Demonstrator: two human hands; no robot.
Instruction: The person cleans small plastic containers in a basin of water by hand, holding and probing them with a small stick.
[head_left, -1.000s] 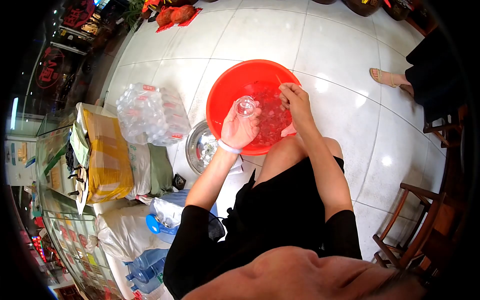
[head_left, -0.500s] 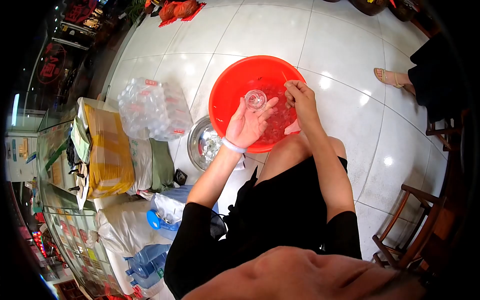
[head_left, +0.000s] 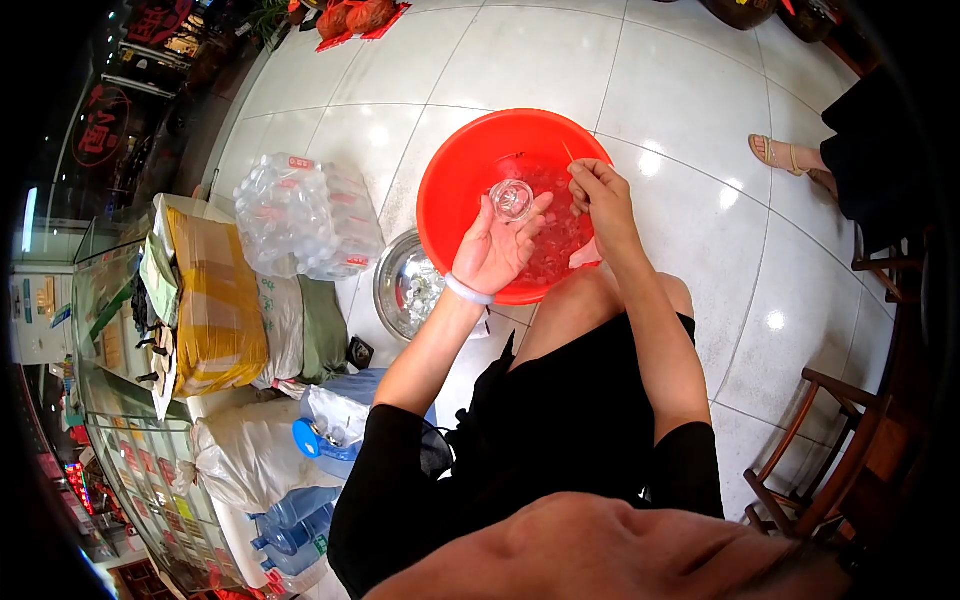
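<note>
On the upturned fingers of my left hand (head_left: 495, 250), held by the thumb, rests a small clear round cup (head_left: 512, 200). My right hand (head_left: 603, 195) pinches a thin wooden stick like a toothpick (head_left: 568, 151) that points up and left, apart from the cup. Both hands are above a large red plastic basin (head_left: 450, 170). Many small clear pieces (head_left: 550, 262) lie inside it, partly hidden by my hands. Left of the basin stands a metal bowl (head_left: 385, 290) holding more clear pieces (head_left: 422, 298).
Shrink-wrapped plastic bottles (head_left: 305, 215), a taped carton (head_left: 215, 300), sacks (head_left: 322, 330) and blue water jugs (head_left: 295, 530) crowd the left side. A wooden chair (head_left: 815, 450) stands right. Another person's sandalled foot (head_left: 778, 153) is at upper right on the tiled floor (head_left: 700, 80).
The cup has tilted slightly in my left hand, and its fingers have curled a little. My right hand and the stick have barely moved.
</note>
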